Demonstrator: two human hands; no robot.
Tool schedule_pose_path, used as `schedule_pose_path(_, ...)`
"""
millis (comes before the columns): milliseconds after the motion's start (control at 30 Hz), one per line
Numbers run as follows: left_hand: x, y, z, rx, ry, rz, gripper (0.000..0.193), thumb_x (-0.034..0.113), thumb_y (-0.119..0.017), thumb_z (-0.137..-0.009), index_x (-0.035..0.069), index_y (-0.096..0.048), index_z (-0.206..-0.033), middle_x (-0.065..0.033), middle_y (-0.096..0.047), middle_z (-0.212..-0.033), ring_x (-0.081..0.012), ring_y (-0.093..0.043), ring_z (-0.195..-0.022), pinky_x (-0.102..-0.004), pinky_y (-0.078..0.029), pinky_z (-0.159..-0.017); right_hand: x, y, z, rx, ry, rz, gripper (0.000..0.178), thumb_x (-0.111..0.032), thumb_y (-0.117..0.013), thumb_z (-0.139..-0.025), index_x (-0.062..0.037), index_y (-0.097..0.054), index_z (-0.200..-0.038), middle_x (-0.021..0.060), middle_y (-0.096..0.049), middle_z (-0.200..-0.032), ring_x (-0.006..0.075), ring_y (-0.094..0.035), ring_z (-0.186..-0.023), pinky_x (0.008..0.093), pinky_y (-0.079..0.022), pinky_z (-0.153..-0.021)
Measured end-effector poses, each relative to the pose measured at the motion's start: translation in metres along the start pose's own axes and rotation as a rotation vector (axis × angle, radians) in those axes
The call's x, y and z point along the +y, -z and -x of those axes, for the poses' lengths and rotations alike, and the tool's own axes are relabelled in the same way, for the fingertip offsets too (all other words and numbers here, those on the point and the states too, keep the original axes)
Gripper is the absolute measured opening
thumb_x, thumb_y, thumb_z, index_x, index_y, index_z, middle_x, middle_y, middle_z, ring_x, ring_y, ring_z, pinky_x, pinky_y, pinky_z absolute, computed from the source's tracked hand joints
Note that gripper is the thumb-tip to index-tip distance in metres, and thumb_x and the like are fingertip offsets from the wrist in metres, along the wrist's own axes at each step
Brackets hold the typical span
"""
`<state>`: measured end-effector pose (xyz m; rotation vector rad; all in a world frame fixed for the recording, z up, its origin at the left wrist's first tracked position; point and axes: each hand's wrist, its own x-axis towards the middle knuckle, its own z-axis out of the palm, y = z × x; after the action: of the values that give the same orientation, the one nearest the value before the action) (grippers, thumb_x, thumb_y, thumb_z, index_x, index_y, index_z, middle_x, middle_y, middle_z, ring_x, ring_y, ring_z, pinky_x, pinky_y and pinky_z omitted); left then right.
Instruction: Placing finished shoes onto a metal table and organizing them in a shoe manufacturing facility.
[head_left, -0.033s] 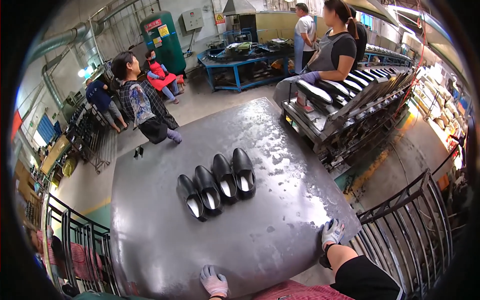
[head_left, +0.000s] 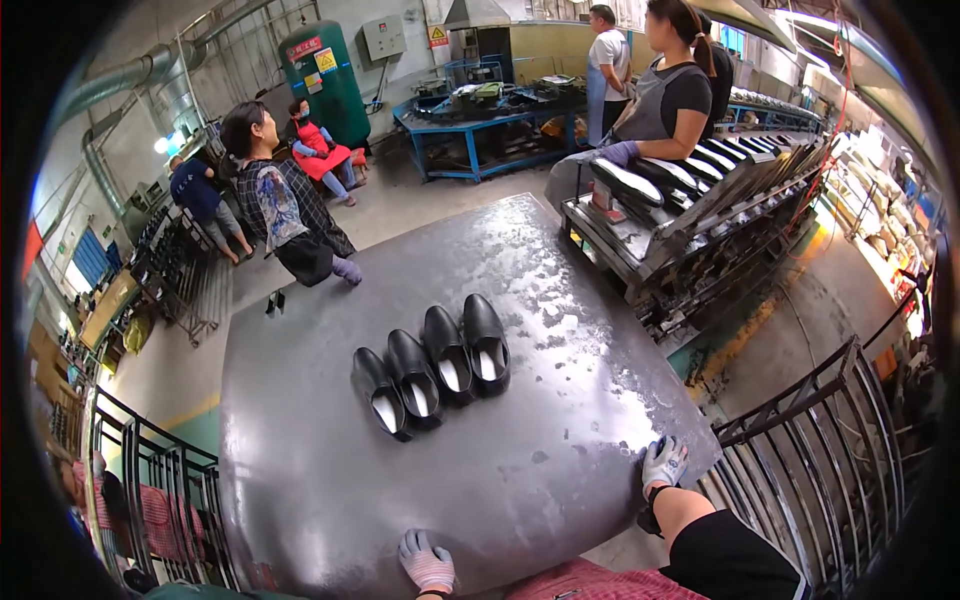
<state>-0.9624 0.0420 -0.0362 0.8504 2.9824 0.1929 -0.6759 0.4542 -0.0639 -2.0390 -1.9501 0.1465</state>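
Several black slip-on shoes [head_left: 432, 366] stand side by side in a slanting row on the grey metal-topped table [head_left: 480, 500]. Their toes point to the far side, and pale insoles show in the openings. At the near edge of the table rests my left hand [head_left: 427, 563] in a whitish knit glove, its fingers outstretched on the surface and nothing in it. My right hand [head_left: 665, 463], also gloved, lies on the table's right edge near the corner, open and holding nothing. Both hands are apart from the shoes.
A co-worker [head_left: 665, 95] stands by a rack of shoes [head_left: 690, 180] at the far right. Another person [head_left: 290, 200] stands at the table's far left edge, near a small dark object [head_left: 276, 302]. Metal railings [head_left: 810, 450] flank the table at near right and near left.
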Motion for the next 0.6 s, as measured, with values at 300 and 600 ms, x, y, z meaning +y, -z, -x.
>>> schedule_pose_path(300, -0.007, -0.021, -0.006, 0.147, -0.082, 0.073, 0.052, 0.021, -0.063, -0.071, 0.001, -0.055, -0.118, -0.0188, -0.050, -0.133, -0.0395, -0.043, -0.127, -0.0535, -0.035, -0.108, 0.006, -0.007, -0.004, -0.050, -0.060, -0.009, 0.048, -0.039, -0.057, -0.091, -0.0095, -0.055, -0.129, 0.0142, -0.050, -0.143, 0.0362, -0.040, -0.136, 0.0515, -0.026, -0.117)
schedule_pose_path(600, 0.000, -0.007, -0.006, 0.163, -0.061, 0.070, 0.051, 0.022, -0.064, -0.071, 0.001, -0.057, -0.117, -0.0191, -0.053, -0.130, -0.0395, -0.046, -0.125, -0.0536, -0.037, -0.107, 0.004, -0.004, 0.002, -0.010, -0.060, -0.054, 0.046, -0.037, -0.057, -0.092, -0.0094, -0.056, -0.130, 0.0134, -0.048, -0.147, 0.0371, -0.040, -0.137, 0.0493, -0.028, -0.116)
